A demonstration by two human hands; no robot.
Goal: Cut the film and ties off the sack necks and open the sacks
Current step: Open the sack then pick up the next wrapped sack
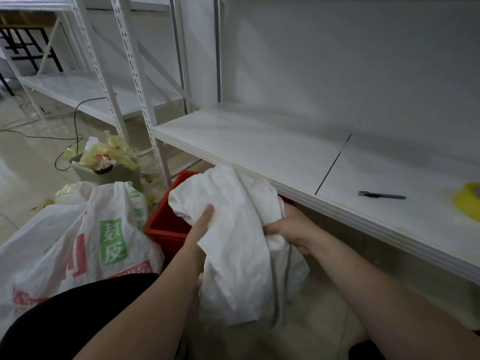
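Note:
A plain white woven sack (239,245) stands crumpled between my arms, its upper part leaning over a red crate (166,219). My left hand (201,224) grips a fold of it on the left, thumb on top. On the right side my right hand (291,229) clutches the bunched fabric, fingers partly hidden in the folds. A second white sack (85,242) with green and red print lies to the left. A dark cutter (381,195) lies on the white shelf (259,146).
A yellow tape roll (467,201) sits at the shelf's right edge. A grey bin (104,170) stuffed with yellowish film stands on the floor at the left, with scraps around it. White shelving uprights (140,94) and a black cable (75,126) run behind.

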